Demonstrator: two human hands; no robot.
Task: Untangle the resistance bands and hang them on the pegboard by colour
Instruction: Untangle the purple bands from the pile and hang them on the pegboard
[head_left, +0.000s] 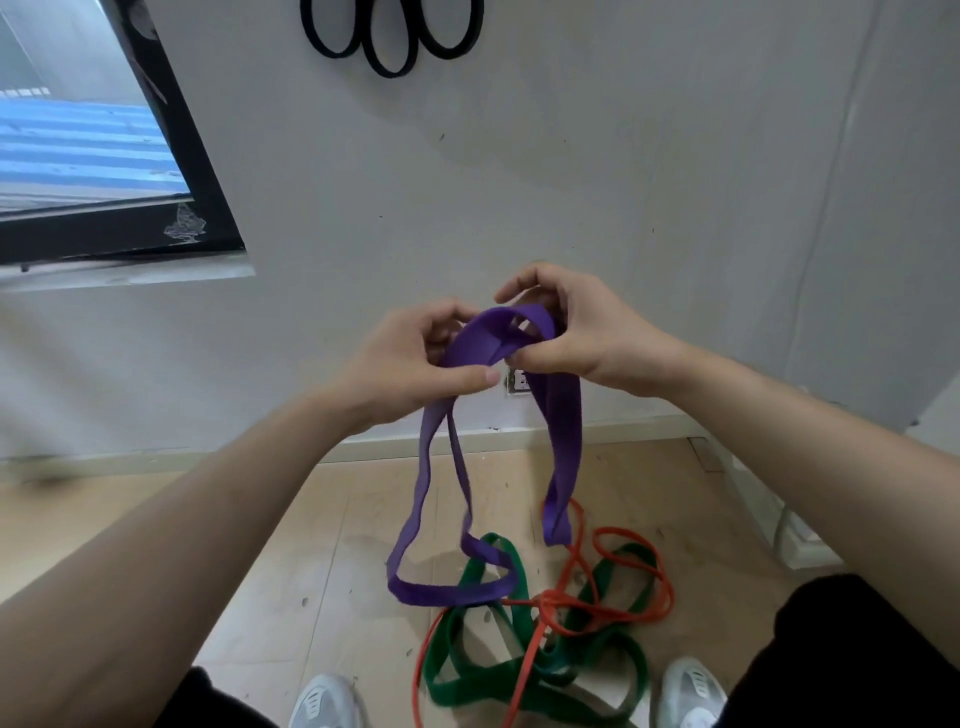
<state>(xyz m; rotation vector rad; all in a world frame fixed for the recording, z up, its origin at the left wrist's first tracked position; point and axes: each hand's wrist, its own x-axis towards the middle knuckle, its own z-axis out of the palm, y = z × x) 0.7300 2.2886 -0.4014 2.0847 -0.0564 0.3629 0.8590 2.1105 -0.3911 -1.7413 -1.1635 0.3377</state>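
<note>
While the purple band (563, 441) is held up in front of the white wall, both hands work its twisted top: the left hand (410, 364) has a fold pinched in its grip, thumb over fingers, and the right hand (576, 332) curls its grip round the loop just beside it. Two long loops hang free, the lower one over the green bands (483, 688), which lie on the floor (337, 545) tangled with a thin red band (545, 605) between two white shoes (324, 701). Bare floor opens leftward; black bands (389, 70) hang on the wall above, well apart from the window frame (192, 171)
</note>
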